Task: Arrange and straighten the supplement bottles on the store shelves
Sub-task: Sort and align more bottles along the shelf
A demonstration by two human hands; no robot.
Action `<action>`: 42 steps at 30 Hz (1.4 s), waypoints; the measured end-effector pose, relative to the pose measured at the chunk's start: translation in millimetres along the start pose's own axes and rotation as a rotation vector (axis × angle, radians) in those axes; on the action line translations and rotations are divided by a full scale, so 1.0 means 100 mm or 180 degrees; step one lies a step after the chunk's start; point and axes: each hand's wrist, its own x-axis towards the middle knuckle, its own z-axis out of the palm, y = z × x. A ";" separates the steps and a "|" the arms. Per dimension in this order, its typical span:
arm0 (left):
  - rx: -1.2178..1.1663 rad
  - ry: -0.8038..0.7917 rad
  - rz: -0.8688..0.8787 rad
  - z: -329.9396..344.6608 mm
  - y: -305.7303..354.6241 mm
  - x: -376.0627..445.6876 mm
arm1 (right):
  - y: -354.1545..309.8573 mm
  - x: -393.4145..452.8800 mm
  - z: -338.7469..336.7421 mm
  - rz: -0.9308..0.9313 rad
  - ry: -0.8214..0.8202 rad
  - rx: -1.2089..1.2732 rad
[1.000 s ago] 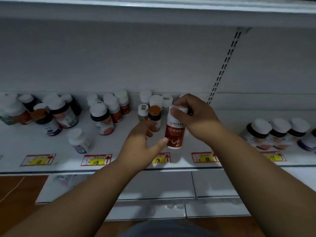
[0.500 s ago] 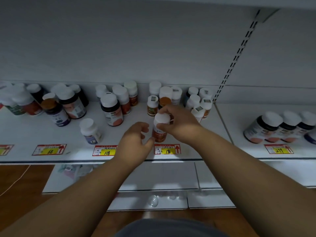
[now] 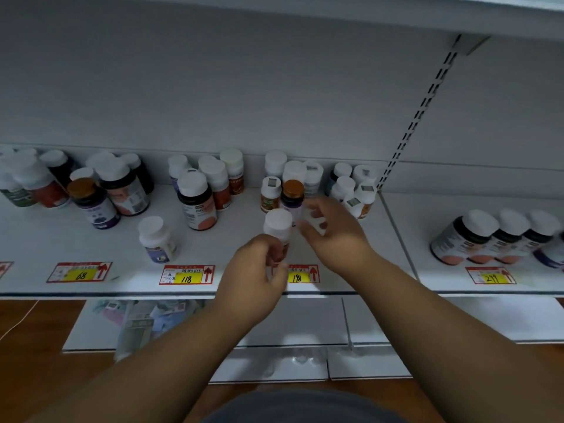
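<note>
White metal store shelving (image 3: 305,291) fills the view, its front lip carrying red-and-yellow price tags marked 68 (image 3: 80,272), 118 (image 3: 186,275), 198 (image 3: 303,273) and 299 (image 3: 490,275). Nearest the lip, the left hand (image 3: 253,276) curls its fingers round the lower body of a small white-capped bottle with a red label (image 3: 277,230), which stands upright just behind the 198 tag. Beside it the right hand (image 3: 332,236) hovers with its fingers spread and loose; they are blurred, and whether they touch the cap I cannot tell.

Left of the held bottle, a white plastic bottle with a blue-purple label (image 3: 157,241) stands alone near the front. Behind it sits a dark bottle with a white cap and salmon label (image 3: 198,203). Directly behind the hands, an amber-capped dark bottle (image 3: 292,193) stands beside a white-capped bottle with an orange label (image 3: 270,195), with more white-capped bottles packed toward the back wall. Far left, a second amber-capped dark bottle (image 3: 91,203) stands among a mixed cluster. On the adjoining shelf section to the right, a row of large dark bottles with white caps (image 3: 500,236) leans together.
</note>
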 end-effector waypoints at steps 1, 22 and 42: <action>-0.0069 -0.0107 0.0051 0.05 0.06 0.00 | 0.10 0.00 -0.10 0.0070 0.0253 -0.0189; -0.0423 -0.0113 0.0060 0.56 0.67 0.43 | 0.43 0.18 -0.90 0.1312 0.0247 0.0618; -0.0782 -0.0447 0.0034 0.52 0.76 0.03 | 0.06 -0.29 -0.87 0.1600 0.0106 0.1610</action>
